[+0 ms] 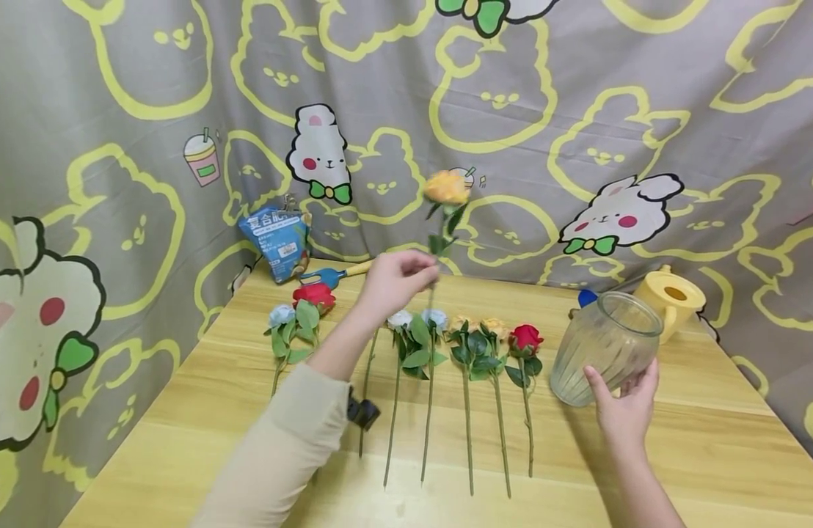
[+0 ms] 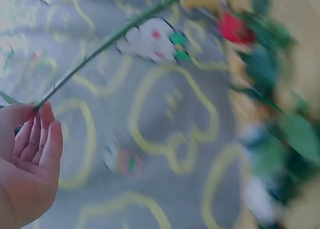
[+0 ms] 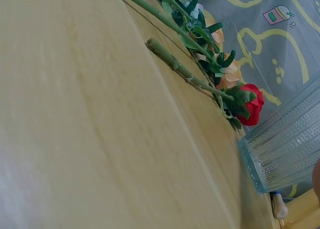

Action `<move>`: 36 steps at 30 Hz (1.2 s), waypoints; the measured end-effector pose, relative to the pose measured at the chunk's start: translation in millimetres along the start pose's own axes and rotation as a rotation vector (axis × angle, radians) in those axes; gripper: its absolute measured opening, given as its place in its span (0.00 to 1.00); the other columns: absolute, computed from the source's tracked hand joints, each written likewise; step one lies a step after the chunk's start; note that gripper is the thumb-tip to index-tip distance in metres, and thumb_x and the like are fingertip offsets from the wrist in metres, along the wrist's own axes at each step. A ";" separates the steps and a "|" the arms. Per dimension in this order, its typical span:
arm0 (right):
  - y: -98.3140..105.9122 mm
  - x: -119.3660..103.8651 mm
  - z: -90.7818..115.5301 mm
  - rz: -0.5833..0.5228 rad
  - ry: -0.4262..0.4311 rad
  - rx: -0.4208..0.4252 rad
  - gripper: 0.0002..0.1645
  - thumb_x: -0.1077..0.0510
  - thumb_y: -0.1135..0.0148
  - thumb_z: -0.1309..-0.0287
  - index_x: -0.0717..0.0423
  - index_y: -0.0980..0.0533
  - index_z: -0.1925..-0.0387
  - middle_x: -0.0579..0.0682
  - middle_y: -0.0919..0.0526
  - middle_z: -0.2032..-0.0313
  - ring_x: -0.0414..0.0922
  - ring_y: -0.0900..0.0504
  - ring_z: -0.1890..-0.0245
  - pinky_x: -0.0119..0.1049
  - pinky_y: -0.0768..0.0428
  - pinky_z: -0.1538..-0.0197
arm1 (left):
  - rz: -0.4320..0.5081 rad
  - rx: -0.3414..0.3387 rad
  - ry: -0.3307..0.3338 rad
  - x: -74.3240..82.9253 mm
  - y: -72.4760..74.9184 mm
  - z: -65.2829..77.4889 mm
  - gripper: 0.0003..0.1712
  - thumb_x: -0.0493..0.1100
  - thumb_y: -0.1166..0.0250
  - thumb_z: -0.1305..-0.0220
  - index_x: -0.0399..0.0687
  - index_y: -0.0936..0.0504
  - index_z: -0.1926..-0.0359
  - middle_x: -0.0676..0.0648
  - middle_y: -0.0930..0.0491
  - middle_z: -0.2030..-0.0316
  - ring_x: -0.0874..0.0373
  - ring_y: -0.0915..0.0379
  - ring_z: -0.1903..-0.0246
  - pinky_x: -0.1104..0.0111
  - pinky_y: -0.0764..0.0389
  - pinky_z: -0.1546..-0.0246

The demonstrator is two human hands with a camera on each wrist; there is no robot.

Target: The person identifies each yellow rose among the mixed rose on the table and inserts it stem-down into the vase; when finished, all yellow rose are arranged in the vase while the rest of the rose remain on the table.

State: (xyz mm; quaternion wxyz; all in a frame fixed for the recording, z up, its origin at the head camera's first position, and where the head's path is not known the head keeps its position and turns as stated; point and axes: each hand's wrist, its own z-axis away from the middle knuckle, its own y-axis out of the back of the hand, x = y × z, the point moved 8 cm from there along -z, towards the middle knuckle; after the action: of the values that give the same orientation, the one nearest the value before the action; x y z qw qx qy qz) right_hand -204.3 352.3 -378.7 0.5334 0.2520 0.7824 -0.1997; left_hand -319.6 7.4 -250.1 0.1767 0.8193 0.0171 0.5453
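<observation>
My left hand (image 1: pixel 398 282) pinches the green stem of a yellow-orange artificial flower (image 1: pixel 447 188), held upright above the table. The left wrist view shows its stem (image 2: pixel 100 50) between thumb and fingertips. On the right, my right hand (image 1: pixel 626 403) grips a clear ribbed glass vase (image 1: pixel 601 348) from below and the side, and the vase leans to the right. Its base edge shows close over the table in the right wrist view. Between the hands lies a row of stemmed flowers, with a red rose (image 1: pixel 527 339) nearest the vase and a white flower (image 1: pixel 400 319) further left.
A yellow watering can (image 1: pixel 671 297) stands behind the vase. At the back left are a blue bag (image 1: pixel 277 242) with a clip and a blue trowel (image 1: pixel 327 277) with a yellow handle. Another red rose (image 1: pixel 314 295) lies before them. A patterned curtain (image 1: pixel 393 88) rises behind the table.
</observation>
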 end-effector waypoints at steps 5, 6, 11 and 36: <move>1.7 1.0 -0.1 0.013 0.013 0.010 0.51 0.71 0.35 0.55 0.45 0.50 0.34 0.53 0.42 0.36 0.44 0.43 0.36 0.26 0.47 0.38 | 0.196 -0.108 -0.104 61.0 -43.6 -29.1 0.09 0.39 0.38 0.42 0.36 0.19 0.64 0.44 0.20 0.72 0.58 0.24 0.73 0.71 0.22 0.69; 1.0 0.4 0.3 0.013 0.024 0.009 0.51 0.72 0.35 0.55 0.45 0.49 0.34 0.54 0.41 0.37 0.44 0.43 0.37 0.26 0.46 0.38 | 0.225 -0.118 -0.113 70.4 -50.1 -33.9 0.09 0.39 0.38 0.42 0.36 0.19 0.63 0.44 0.20 0.72 0.56 0.25 0.73 0.71 0.22 0.69; 1.0 -3.2 2.0 0.028 0.063 0.006 0.50 0.73 0.35 0.57 0.46 0.48 0.35 0.55 0.39 0.38 0.45 0.40 0.39 0.27 0.43 0.39 | 0.296 -0.105 -0.154 104.9 -75.4 -57.0 0.09 0.39 0.39 0.41 0.36 0.19 0.62 0.45 0.19 0.72 0.55 0.24 0.72 0.73 0.23 0.70; -1.6 -15.8 5.0 0.040 0.150 0.001 0.49 0.76 0.36 0.58 0.52 0.46 0.35 0.54 0.36 0.41 0.45 0.38 0.40 0.28 0.41 0.39 | 0.257 -0.034 -0.197 138.7 -152.6 -87.6 0.08 0.43 0.37 0.43 0.44 0.19 0.65 0.55 0.18 0.74 0.71 0.24 0.74 0.83 0.27 0.72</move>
State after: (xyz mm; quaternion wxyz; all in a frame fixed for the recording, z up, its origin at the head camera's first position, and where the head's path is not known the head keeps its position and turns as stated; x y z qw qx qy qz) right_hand -196.8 345.2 -365.5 0.4768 0.2820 0.8150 -0.1701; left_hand -317.1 204.7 -144.0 0.1204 0.8611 -0.1145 0.4806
